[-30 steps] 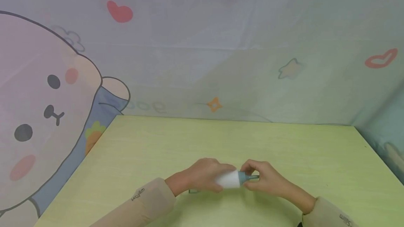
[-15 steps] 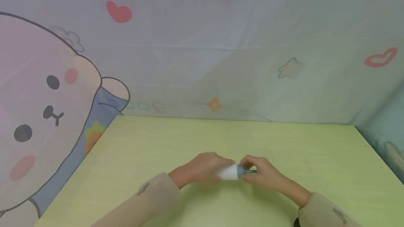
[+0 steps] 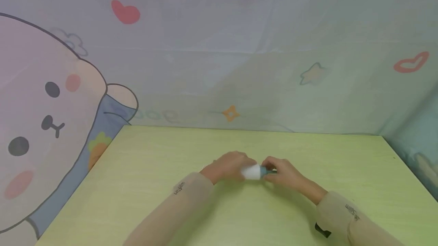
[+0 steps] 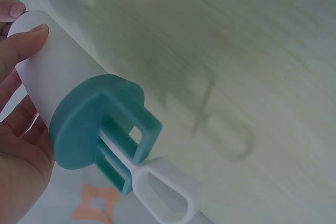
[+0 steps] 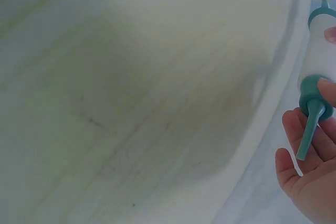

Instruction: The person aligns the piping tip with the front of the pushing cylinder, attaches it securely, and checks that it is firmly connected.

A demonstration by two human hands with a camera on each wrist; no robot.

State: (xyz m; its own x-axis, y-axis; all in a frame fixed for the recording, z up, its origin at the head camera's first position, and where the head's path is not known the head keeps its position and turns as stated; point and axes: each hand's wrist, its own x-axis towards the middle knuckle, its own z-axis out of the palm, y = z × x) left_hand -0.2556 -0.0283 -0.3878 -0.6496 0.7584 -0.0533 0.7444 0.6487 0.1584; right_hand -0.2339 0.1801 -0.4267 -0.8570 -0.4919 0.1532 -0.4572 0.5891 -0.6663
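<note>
In the head view, my left hand (image 3: pixel 230 166) grips the white barrel of a large plastic syringe (image 3: pixel 252 172), held level above the table. My right hand (image 3: pixel 285 173) pinches its teal nozzle cap, with thumb and finger on opposite sides. From the left wrist, the syringe's back end shows: a teal collar (image 4: pixel 79 124) with two finger loops, and a white ring handle (image 4: pixel 165 190) sticking out through it. The right wrist view shows the narrow teal nozzle (image 5: pixel 311 129) pointing over the right palm (image 5: pixel 320 187). Part of the barrel is hidden by the left fingers.
The light green-yellow table (image 3: pixel 164 147) spreads around both hands, its far edge against a printed cloth backdrop (image 3: pixel 205 48) with a bear and hearts. A small dark thing (image 3: pixel 322 230) shows beneath the right sleeve (image 3: pixel 342 208).
Both hands have moved the syringe farther from me, up in the head view. The left forearm has shifted to the right. Each hand keeps its hold.
</note>
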